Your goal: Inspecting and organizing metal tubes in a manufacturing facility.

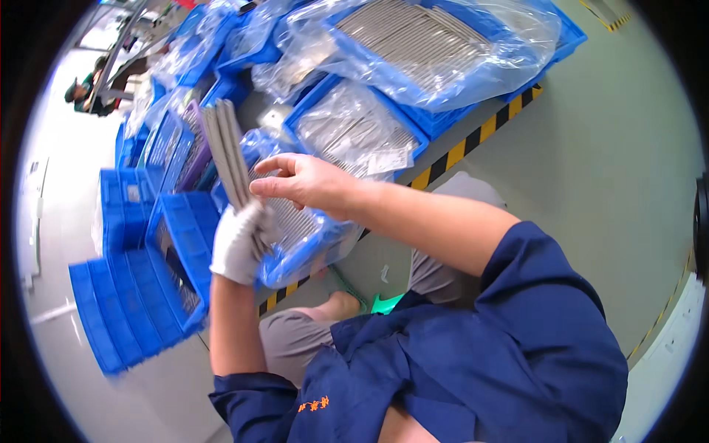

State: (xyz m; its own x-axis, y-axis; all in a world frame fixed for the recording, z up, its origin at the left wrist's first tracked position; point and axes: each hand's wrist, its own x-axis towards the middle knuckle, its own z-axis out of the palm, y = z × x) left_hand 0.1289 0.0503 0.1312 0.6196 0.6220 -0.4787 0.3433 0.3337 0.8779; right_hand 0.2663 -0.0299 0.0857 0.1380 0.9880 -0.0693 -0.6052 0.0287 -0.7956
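Note:
In a white glove, my left hand (244, 242) is closed round a bunch of long, thin grey metal rods (227, 151). The rods stick up past the fist and tilt a little to the left. My right hand (310, 182) is bare and reaches in beside the bunch, thumb and forefinger apart. Whether its fingertips touch the rods I cannot tell. Below both hands is a blue bin (299, 262) lined with clear plastic, with many similar rods lying in it. The left hand and the lower rod ends are slightly blurred.
A larger blue bin (473, 96) full of rods under plastic film stands at the far right, and a smaller bin (303, 111) sits in front of it. Stacked blue crates (122, 310) rise on the left. Black-and-yellow tape (473, 140) edges the platform. A person (90, 92) is far behind.

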